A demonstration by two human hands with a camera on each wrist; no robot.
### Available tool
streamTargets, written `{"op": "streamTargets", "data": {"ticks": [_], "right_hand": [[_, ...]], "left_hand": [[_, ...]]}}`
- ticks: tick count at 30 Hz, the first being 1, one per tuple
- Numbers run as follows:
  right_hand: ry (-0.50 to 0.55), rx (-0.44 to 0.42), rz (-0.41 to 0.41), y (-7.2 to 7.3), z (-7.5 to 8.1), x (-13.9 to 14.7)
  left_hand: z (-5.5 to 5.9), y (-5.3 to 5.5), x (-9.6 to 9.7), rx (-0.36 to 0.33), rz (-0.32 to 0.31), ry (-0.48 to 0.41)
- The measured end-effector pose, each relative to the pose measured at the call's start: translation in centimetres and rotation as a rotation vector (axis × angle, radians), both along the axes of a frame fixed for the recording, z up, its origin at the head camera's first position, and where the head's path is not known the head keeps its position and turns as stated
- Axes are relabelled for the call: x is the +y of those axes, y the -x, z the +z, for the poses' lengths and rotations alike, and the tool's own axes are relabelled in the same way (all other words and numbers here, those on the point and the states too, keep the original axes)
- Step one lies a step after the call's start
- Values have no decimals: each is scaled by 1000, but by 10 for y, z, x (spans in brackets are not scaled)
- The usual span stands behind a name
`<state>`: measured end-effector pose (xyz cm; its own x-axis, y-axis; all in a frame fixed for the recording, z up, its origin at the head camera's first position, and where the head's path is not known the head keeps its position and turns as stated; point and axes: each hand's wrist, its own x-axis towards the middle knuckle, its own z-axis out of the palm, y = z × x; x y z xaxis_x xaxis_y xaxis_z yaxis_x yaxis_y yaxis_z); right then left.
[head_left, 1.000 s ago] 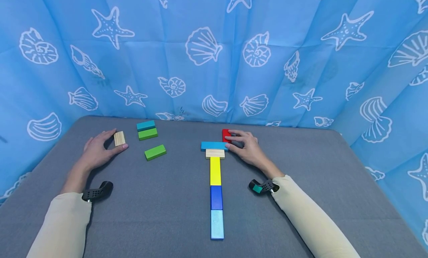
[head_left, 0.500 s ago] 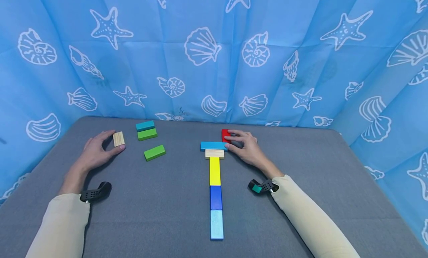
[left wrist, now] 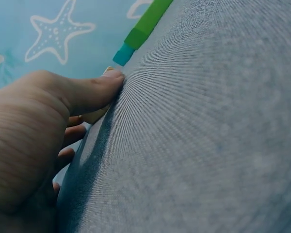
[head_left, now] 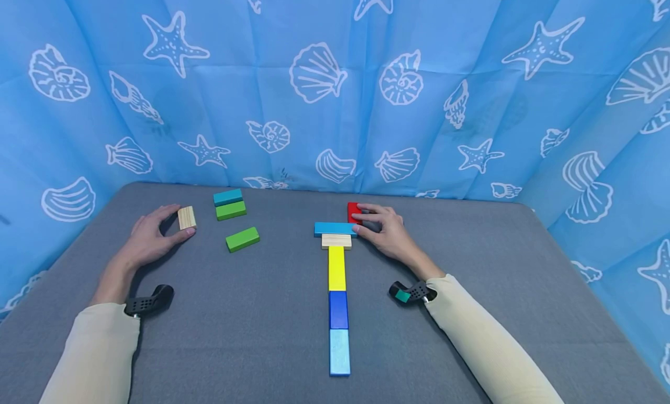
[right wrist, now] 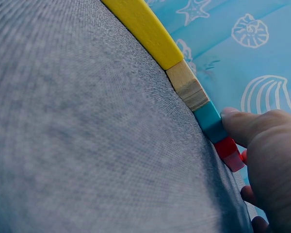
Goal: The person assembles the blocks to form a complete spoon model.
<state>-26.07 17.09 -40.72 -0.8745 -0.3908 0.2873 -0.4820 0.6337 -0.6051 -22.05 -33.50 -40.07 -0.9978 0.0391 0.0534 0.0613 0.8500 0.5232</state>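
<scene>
- The plain wooden block [head_left: 186, 218] lies toward the far left corner of the table [head_left: 251, 322], pinched between the left hand's [head_left: 150, 236] thumb and fingers; grey cloth separates it from the green blocks [head_left: 243, 239].
- Its long axis points away from the person, far end slightly left.
- The red block [head_left: 353, 208] sits near the far edge, just behind the blue block [head_left: 332, 228].
- Right hand [head_left: 388, 231] fingers touch the red block; whether they grip it, I cannot tell.
- A yellow block [head_left: 337, 268] points toward the person.

- Far left: left hand [head_left: 152, 238] pinching a wooden block [head_left: 186, 218]
- Right of it: teal block [head_left: 227, 197], two green blocks [head_left: 243, 239]
- Farther right: right hand [head_left: 391, 234] gripping red block [head_left: 353, 211] beside blue bar [head_left: 334, 229]
</scene>
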Motion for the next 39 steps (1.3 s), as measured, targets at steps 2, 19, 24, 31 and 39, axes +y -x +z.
{"op": "streamTargets", "data": {"ticks": [2,19,24,31,39], "right_hand": [[1,1,0,0,0,0],[0,-6,4,0,1,1],[1,-14,3,0,0,1],[4,-16,1,0,0,1],[2,-6,-2,1,-1,1]], "left_hand": [[0,0,1,3,15,-1],[3,-3,5,-23,90,-73],[7,-2,6,-40,96,-125],[27,1,17,-2,38,-179],[56,-1,53,90,-48,-173]]}}
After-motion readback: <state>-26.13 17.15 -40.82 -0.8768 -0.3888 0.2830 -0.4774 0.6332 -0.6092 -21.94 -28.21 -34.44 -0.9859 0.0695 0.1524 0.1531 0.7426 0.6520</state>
